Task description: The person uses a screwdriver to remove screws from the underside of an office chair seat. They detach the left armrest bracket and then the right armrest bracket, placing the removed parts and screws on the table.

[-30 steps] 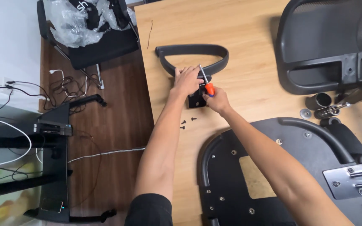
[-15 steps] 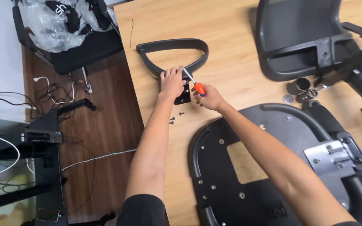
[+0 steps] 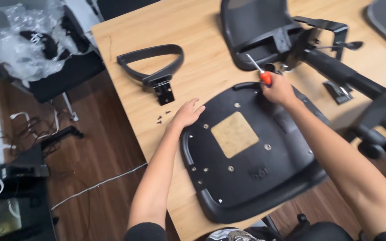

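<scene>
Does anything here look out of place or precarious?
Yes. The upturned black seat pan overhangs the table at its near edge. A few small loose screws lie scattered by the left hand, near the table's left edge. The right hand holds a screwdriver.

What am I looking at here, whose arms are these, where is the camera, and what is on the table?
The single view comes from a camera worn on a person's head, looking down at their own two bare arms. On the light wooden table lies an upturned black plastic chair seat with a tan square patch in its middle. The left hand rests flat at the seat's edge, near a few small dark screws. The right hand grips an orange-handled screwdriver. Further off lie a black curved armrest with a metal bracket and a black mesh chair back.
</scene>
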